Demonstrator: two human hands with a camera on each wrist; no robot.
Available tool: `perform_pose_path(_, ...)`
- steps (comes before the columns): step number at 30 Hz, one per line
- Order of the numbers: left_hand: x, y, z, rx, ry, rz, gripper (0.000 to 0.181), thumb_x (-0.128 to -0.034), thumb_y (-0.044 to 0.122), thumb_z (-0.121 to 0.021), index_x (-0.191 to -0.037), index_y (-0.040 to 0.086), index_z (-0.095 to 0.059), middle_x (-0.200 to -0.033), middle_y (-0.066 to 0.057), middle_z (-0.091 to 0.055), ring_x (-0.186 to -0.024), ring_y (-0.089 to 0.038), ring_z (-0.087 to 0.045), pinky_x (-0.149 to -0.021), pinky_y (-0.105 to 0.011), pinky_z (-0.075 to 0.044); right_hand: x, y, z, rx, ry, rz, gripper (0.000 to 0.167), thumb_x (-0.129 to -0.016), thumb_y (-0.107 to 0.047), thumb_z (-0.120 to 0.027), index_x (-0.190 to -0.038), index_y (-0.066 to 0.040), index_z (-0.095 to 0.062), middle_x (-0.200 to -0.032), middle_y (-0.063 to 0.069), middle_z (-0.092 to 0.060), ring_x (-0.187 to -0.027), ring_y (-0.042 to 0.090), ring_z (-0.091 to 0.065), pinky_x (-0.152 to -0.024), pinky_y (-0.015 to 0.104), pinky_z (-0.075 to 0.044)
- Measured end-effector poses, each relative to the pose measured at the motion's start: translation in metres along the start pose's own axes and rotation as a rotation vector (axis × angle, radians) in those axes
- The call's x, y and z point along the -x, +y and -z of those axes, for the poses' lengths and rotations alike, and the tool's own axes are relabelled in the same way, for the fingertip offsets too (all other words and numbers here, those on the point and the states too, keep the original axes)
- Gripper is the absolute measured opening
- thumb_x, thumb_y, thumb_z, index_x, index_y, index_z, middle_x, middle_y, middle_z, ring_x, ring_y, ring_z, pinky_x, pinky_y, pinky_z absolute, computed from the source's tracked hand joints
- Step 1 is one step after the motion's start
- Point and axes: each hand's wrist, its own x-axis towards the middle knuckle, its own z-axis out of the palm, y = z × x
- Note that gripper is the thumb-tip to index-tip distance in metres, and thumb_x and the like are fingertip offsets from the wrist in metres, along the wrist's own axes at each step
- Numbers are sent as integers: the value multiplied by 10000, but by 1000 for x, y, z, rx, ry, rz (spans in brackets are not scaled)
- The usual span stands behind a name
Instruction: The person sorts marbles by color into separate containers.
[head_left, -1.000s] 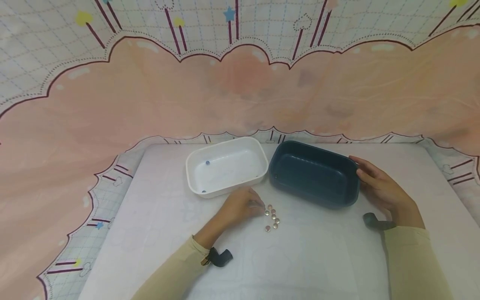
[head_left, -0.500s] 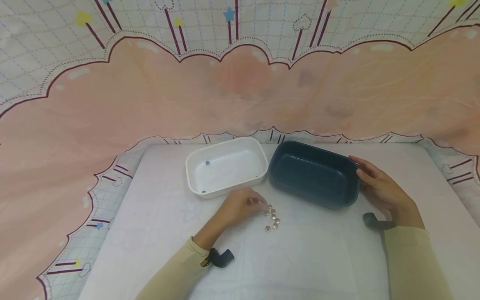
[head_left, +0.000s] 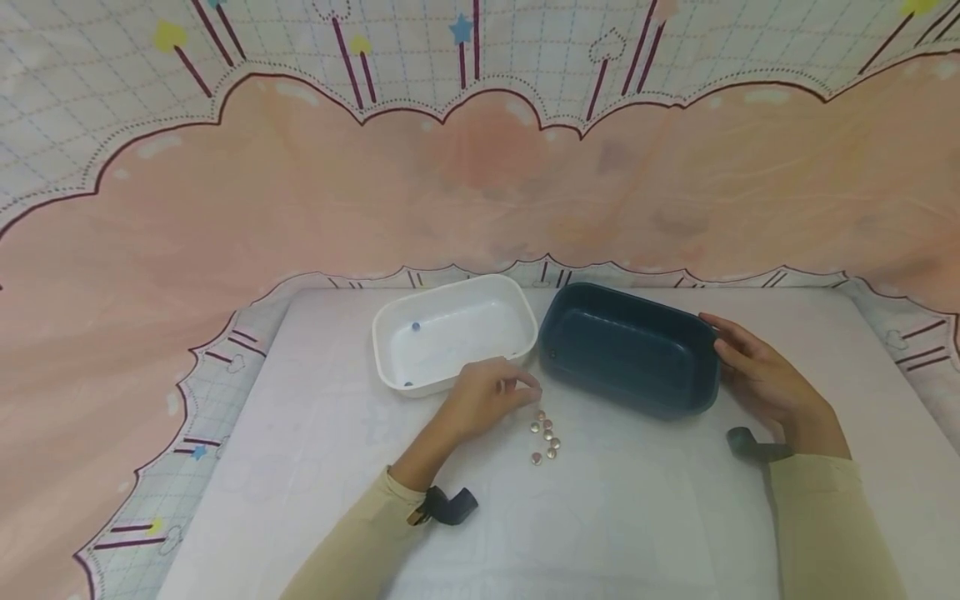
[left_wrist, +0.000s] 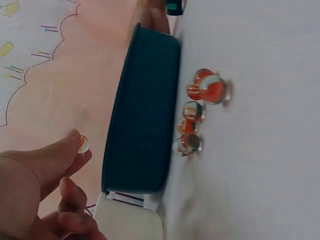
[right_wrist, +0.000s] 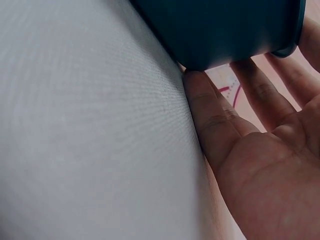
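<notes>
My left hand pinches a clear marble with orange streaks between thumb and fingertip, in front of the white tub. Several similar marbles lie in a loose group on the table just below that hand. At the right, my right hand touches the end of the dark teal tub. Its fairly straight fingers lie against the outer wall, and the lowest one rests along the tabletop. Two blue marbles sit inside the white tub. One small dark marble shows in the teal tub.
Both tubs stand side by side near the table's back edge, almost touching. A white cloth covers the table. Behind it hangs a patterned peach curtain. A dark wrist-camera mount projects from the left sleeve, another by the right wrist.
My left hand has risen from the marble group and moved slightly away from me, towards the gap between the tubs. The right hand and both tubs have stayed in place.
</notes>
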Motion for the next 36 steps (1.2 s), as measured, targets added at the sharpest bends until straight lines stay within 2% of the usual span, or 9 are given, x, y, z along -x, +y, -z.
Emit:
perform_pose_path(4,-4,3,2,29,9,-10,144,-933,287,-755,-1056,231,-803,-800,86,-627,-781,-110,-564,-653,-246,-487,0,-1,0,36,32,-36,554,-1100,-162,-455,-1621,-159,-266,-1511,-113,-396,-1278,-102,-479,-968,56,-412)
perform_pose_path(11,-9,8,6,87,29,-45,146,-947,284,-742,-1060,206,-792,-946,83,-716,-898,-79,-639,-779,-251,-553,-1,-1,1,32,17,-13,547,-1106,-153,-434,-1623,-150,-254,-1514,-118,-391,-1293,-97,-469,-981,57,-404)
perform_pose_path(19,-16,14,6,168,58,-74,126,-943,286,-746,-1040,219,-788,-1051,98,-712,-1009,-65,-653,-874,-280,-573,0,-1,1,42,-10,4,548,-1103,-162,-447,-1623,-180,-275,-1490,-118,-406,-1267,-104,-473,-945,65,-420)
perform_pose_path(23,-20,15,3,200,90,-81,125,-947,277,-742,-1046,208,-776,-1120,78,-705,-1085,-79,-642,-907,-307,-572,0,-2,1,64,7,-12,549,-1102,-178,-454,-1622,-191,-280,-1476,-145,-420,-1256,-114,-482,-946,60,-423)
perform_pose_path(30,-30,18,2,196,161,-95,164,-943,270,-747,-1074,174,-772,-1243,18,-682,-1203,-138,-623,-950,-372,-571,1,-2,1,47,10,-18,548,-1102,-175,-451,-1622,-184,-278,-1469,-150,-427,-1264,-107,-484,-952,60,-423)
perform_pose_path(36,-39,21,2,169,180,-97,190,-959,290,-730,-1108,178,-765,-1339,11,-660,-1300,-150,-586,-1060,-406,-523,1,-2,2,69,1,2,538,-1107,-166,-435,-1621,-174,-276,-1469,-166,-433,-1277,-113,-479,-967,57,-421)
